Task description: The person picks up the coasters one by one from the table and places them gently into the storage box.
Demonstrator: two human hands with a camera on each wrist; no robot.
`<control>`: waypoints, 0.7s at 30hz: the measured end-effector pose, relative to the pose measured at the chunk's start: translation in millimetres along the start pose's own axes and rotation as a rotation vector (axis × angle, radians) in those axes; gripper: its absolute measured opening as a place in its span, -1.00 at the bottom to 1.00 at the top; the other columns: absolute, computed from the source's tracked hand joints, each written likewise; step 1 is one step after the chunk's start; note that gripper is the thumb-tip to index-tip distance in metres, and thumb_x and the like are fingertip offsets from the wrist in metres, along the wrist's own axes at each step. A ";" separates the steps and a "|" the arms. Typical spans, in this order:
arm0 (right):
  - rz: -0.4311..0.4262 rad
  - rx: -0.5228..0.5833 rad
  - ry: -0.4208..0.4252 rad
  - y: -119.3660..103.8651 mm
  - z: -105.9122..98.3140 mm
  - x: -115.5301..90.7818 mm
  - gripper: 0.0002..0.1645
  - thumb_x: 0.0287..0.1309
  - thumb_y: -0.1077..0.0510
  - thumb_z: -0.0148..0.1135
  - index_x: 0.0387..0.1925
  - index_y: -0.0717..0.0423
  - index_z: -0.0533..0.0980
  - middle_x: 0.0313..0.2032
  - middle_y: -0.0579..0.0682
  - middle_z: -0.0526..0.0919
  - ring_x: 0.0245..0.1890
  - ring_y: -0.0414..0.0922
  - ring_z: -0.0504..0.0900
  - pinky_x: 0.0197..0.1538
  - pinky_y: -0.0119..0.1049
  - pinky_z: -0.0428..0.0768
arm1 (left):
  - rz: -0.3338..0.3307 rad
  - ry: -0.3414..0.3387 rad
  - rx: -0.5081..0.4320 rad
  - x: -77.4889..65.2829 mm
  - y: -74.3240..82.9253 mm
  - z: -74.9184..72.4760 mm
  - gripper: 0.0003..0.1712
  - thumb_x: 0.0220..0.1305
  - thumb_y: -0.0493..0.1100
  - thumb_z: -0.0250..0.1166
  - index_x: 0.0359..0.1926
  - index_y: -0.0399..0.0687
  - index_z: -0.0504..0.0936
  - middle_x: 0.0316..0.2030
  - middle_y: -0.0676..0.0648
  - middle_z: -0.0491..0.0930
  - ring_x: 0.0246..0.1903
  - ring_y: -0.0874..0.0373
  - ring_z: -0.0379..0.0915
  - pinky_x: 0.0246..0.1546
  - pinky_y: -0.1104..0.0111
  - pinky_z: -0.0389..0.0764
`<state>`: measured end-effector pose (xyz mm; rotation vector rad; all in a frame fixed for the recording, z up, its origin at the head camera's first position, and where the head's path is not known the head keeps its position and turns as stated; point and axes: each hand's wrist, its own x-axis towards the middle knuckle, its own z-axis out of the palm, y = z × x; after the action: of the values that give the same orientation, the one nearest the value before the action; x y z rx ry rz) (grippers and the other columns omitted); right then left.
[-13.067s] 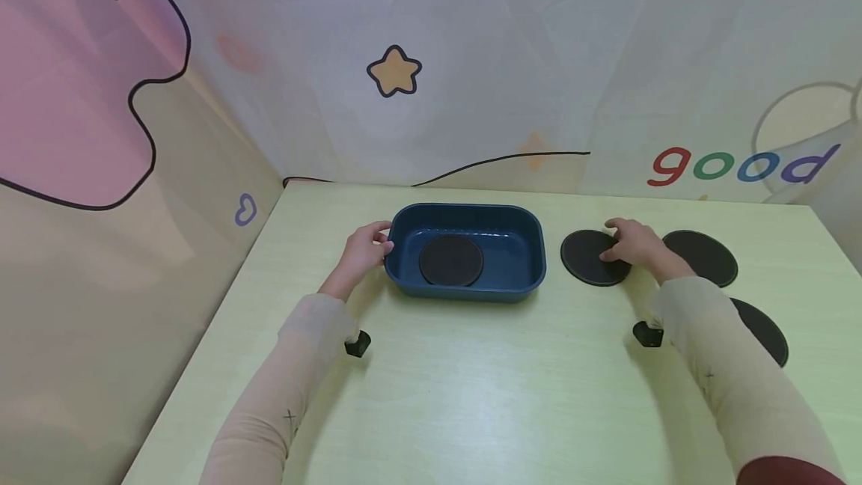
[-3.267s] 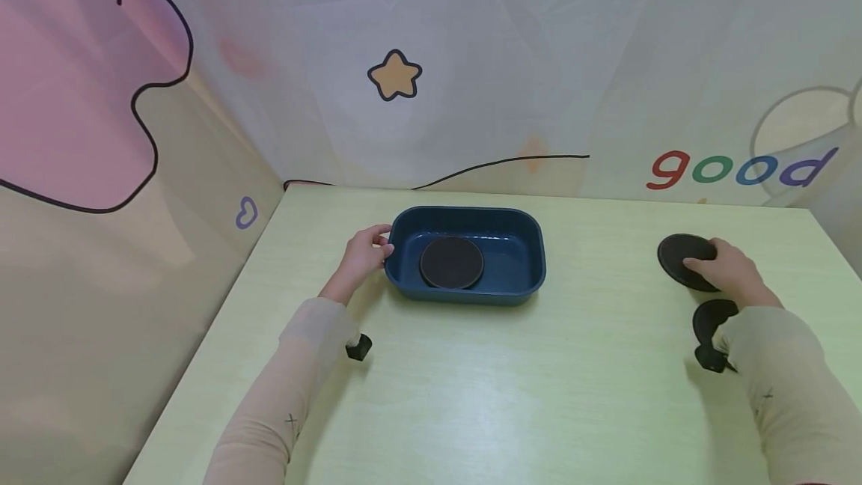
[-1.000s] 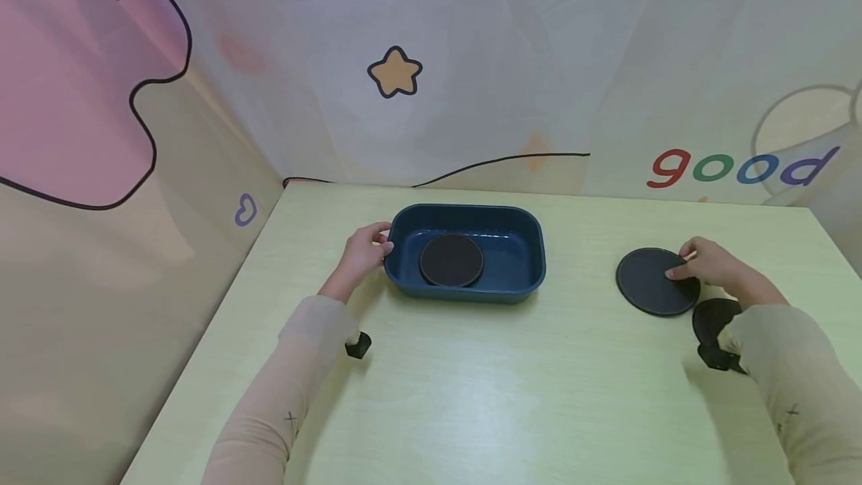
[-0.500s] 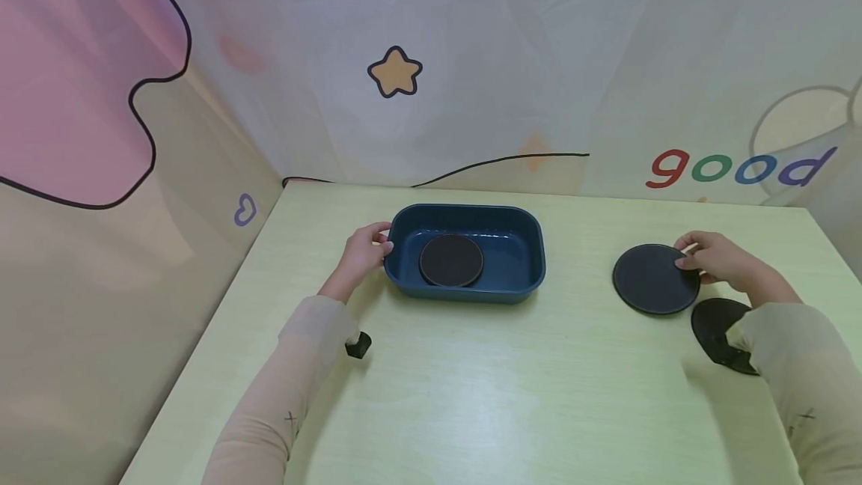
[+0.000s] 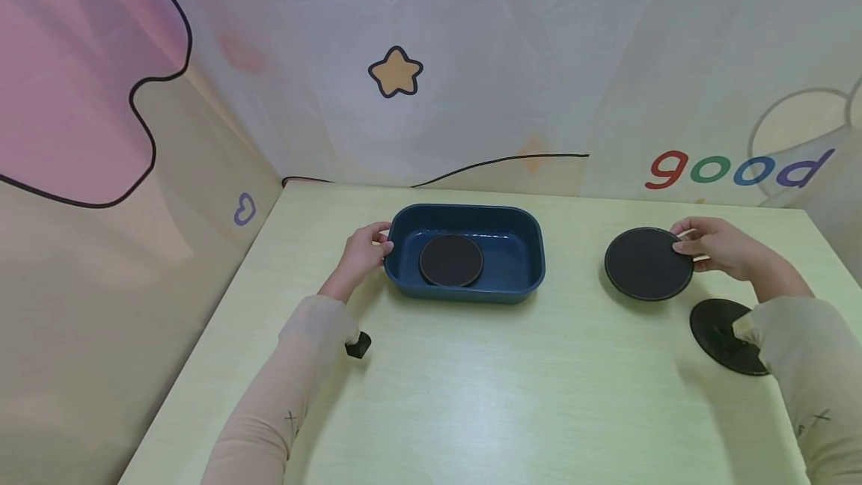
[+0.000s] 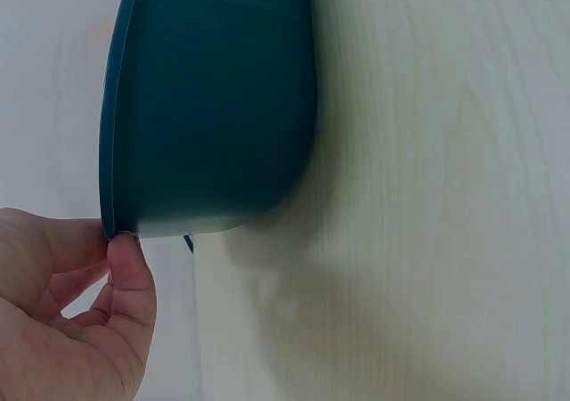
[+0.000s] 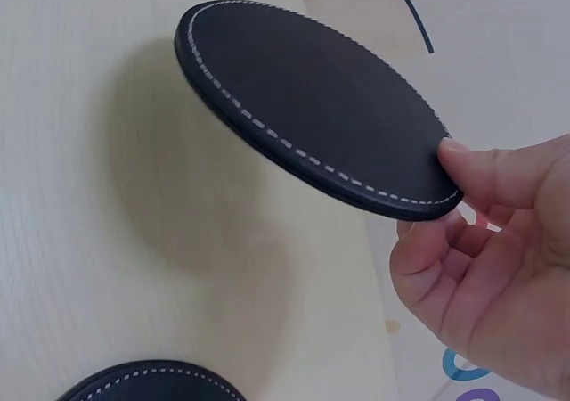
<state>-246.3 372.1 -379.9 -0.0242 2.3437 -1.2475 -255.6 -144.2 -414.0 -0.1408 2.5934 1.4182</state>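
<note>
In the head view a dark blue rectangular bin [image 5: 508,253] stands on the table, and a round black coaster [image 5: 451,260] lies flat inside it, left of centre. My left hand [image 5: 364,251] pinches the bin's left rim between thumb and fingers; the left wrist view shows the thumb at the rim of the bin [image 6: 214,98]. To the right of the bin, my right hand [image 5: 723,245] pinches another black coaster [image 5: 648,264] by its right edge. White stitching runs round this coaster [image 7: 312,107], which hangs above the table in the right wrist view, its shadow below it.
A further black coaster [image 5: 723,335] lies on the pale wooden table [image 5: 485,388], partly under the right sleeve [image 5: 801,365]. Behind the table rises a printed cloth backdrop [image 5: 471,96]. A black wrist camera [image 5: 358,345] juts from the left sleeve.
My right hand has lifted a coaster off the table, raising it slightly away from me. The left hand has stayed on the bin. Thirteen seconds ago the coasters on the right lay in other places.
</note>
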 end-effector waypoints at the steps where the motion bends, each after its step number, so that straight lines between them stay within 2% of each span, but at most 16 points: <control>1: -0.004 0.015 0.004 -1.7 0.1 -0.3 -0.74 0.20 0.17 -0.01 -0.14 0.19 0.21 -0.36 -0.08 0.35 -0.41 -0.22 0.48 -0.25 -0.30 0.51 | 0.001 0.001 -0.001 0.1 -0.2 0.0 -0.52 0.21 -0.33 0.06 0.18 -0.10 0.32 -0.25 -0.13 0.40 -0.38 0.14 0.38 -0.38 0.43 0.57; 10: -0.050 0.199 0.036 -17.0 5.9 -1.5 -0.89 0.19 0.15 0.02 -0.26 -0.10 0.30 -0.44 -0.19 0.40 -0.49 -0.26 0.50 -0.35 -0.40 0.53 | -0.002 0.003 0.003 0.2 0.1 -0.5 -0.52 0.22 -0.32 0.06 0.19 -0.09 0.32 -0.25 -0.12 0.39 -0.37 0.14 0.38 -0.34 0.40 0.58; 17: -0.108 0.408 0.017 -35.9 13.9 -0.5 -0.89 0.13 0.23 0.07 -0.31 -0.03 0.37 -0.48 -0.13 0.44 -0.54 -0.22 0.53 -0.41 -0.42 0.53 | 0.001 0.000 0.005 0.3 -0.4 -0.5 -0.52 0.22 -0.31 0.06 0.19 -0.09 0.32 -0.24 -0.13 0.40 -0.37 0.13 0.38 -0.34 0.40 0.58; 21: -0.107 0.452 0.012 -44.3 19.8 1.0 -0.86 0.12 0.23 0.08 -0.27 0.00 0.34 -0.47 -0.13 0.46 -0.53 -0.22 0.54 -0.39 -0.42 0.54 | -0.003 -0.006 0.004 0.7 -0.9 -0.1 -0.52 0.23 -0.31 0.05 0.19 -0.08 0.31 -0.24 -0.12 0.39 -0.36 0.12 0.37 -0.30 0.37 0.58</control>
<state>-247.9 330.6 -354.8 0.0074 2.0407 -1.8057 -256.2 -144.8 -414.8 -0.1389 2.5902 1.4102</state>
